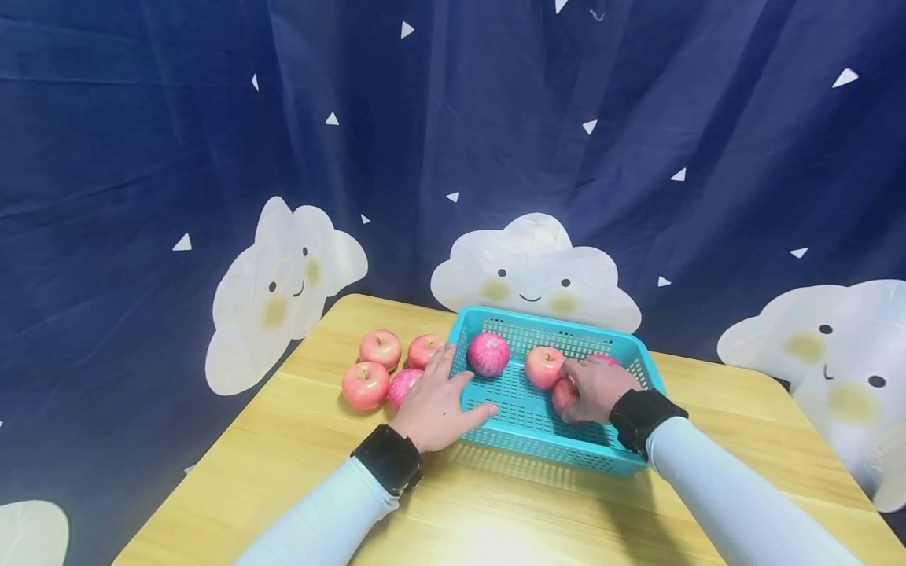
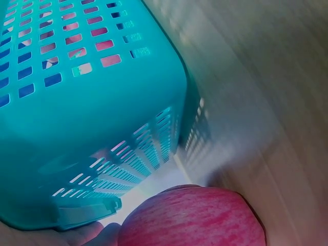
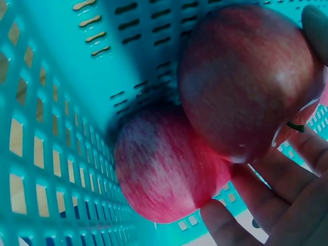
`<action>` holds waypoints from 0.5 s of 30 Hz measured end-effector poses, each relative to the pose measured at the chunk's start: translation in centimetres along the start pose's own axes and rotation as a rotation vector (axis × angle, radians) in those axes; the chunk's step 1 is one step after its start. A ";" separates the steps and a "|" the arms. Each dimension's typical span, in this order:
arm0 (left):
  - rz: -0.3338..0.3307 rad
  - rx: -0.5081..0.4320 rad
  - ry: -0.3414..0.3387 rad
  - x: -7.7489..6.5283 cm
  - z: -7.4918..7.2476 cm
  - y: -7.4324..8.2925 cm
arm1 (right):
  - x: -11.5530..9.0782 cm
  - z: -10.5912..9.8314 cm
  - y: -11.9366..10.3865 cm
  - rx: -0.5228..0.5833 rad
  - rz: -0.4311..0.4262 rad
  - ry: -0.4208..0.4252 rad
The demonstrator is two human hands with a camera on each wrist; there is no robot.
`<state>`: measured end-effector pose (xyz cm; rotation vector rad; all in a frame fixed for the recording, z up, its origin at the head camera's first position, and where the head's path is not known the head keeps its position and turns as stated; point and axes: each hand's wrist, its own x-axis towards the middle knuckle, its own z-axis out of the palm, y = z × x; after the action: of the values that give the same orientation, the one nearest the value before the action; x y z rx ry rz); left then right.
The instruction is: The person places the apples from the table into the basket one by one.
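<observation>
Inside a turquoise plastic basket (image 1: pixel 538 448), my right hand (image 1: pixel 602 387) grips a red apple (image 3: pixel 246 82), its fingers curved round the side. Directly beside it lies a pinker apple (image 3: pixel 164 169), mostly covered by the hand in the head view. A lighter apple (image 1: pixel 544 367) sits just left of the held one, and a deep pink apple (image 1: pixel 488 354) stands by the basket's left wall. My left hand (image 1: pixel 435 405) is at the basket's left front corner, fingers straight along the left side and thumb reaching over the front rim.
Left of the basket, several apples (image 1: pixel 365 386) are grouped on the wooden table (image 1: pixel 297 464). One striped pink apple (image 2: pixel 195 220) is close to the left hand and the basket wall. A dark blue curtain (image 1: pixel 510 141) with clouds hangs behind the table's back edge.
</observation>
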<state>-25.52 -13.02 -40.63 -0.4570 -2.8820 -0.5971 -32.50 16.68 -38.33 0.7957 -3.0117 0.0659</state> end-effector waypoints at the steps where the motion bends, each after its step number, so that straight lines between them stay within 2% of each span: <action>1: 0.000 -0.002 0.001 0.0 0.0 0.0 | 0.0 0.1 0.1 0.004 0.006 -0.005; 5: -0.004 -0.010 -0.004 0.0 0.1 0.0 | -0.2 0.2 0.2 0.026 0.014 -0.004; 9: -0.009 -0.018 -0.007 -0.1 0.2 0.0 | -0.5 -0.1 0.3 0.067 -0.014 0.011; 15: -0.004 -0.012 -0.006 0.0 0.1 0.0 | -1.9 -2.3 1.0 0.143 -0.003 0.023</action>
<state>-25.55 -12.97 -40.69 -0.4560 -2.8869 -0.6155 -31.37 18.61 -36.15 0.8043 -3.0113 0.2905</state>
